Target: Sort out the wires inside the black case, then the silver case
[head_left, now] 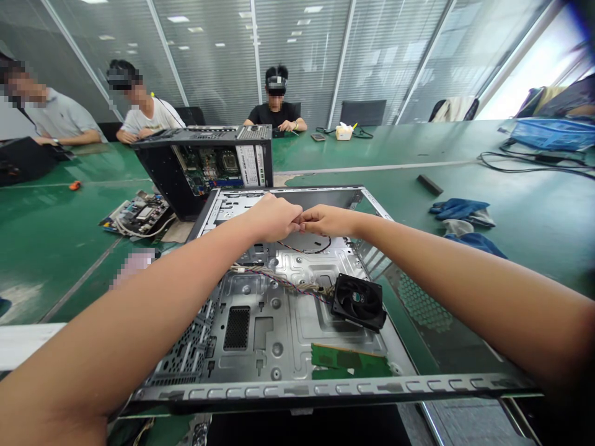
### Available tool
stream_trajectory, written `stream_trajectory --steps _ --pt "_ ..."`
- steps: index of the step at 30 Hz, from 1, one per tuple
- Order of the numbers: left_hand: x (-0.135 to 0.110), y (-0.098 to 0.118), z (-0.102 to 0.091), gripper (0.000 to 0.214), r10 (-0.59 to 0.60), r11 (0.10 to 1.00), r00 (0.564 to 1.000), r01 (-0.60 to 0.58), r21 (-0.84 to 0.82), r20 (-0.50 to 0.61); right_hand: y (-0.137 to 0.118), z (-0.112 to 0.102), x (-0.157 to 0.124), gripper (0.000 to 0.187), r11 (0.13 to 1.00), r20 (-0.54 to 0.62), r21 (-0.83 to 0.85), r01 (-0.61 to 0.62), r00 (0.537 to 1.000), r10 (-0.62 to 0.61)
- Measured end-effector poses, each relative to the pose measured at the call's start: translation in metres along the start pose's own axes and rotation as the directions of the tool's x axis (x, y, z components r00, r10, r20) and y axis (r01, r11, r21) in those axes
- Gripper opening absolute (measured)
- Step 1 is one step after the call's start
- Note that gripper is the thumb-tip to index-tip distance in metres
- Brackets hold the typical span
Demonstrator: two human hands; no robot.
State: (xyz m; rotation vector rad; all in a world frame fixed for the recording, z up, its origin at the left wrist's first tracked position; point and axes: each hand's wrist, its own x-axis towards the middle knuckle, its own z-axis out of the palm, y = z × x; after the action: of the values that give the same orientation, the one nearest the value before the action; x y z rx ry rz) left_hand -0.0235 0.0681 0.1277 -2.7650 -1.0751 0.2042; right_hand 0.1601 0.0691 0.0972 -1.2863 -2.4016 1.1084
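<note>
My left hand [277, 217] and my right hand [328, 221] meet fingertip to fingertip over the far part of an open metal computer case [297, 266]. Both are closed in a pinch, and whatever lies between the fingers is too small or hidden to name. Just below them a thin dark wire [320, 251] loops, its ends passing near my hands. A black case fan [357, 301] rests tilted inside the case at the right, with a bundle of twisted cables [288, 284] running left from it. Green memory modules [351, 359] lie at the near right of the case floor.
Beyond stands a second computer case [162, 170], upright and open, with a motherboard [142, 214] beside it. Blue gloves [460, 214], a dark block [429, 184] and black cables [534, 160] lie to the right. Several people sit across the green table [353, 152].
</note>
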Motion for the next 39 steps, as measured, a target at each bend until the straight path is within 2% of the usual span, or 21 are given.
stream_trajectory --steps 14,25,39 --pt "0.0013 0.0 0.0015 0.033 0.004 0.999 1.0 -0.005 0.036 0.004 0.0026 -0.0008 0.0006 0.014 1.0 0.001 -0.007 0.002 1.0 -0.002" --pt "0.001 0.0026 -0.0019 0.032 -0.014 0.999 0.999 0.013 0.034 0.037 0.0019 0.0007 -0.0005 0.017 0.996 -0.046 0.085 0.01 0.999 -0.006" --pt "-0.0006 0.0024 -0.0025 0.037 -0.02 0.998 1.0 0.02 0.06 0.001 0.0025 0.0015 0.0 0.022 0.99 -0.079 0.141 0.026 0.997 -0.015"
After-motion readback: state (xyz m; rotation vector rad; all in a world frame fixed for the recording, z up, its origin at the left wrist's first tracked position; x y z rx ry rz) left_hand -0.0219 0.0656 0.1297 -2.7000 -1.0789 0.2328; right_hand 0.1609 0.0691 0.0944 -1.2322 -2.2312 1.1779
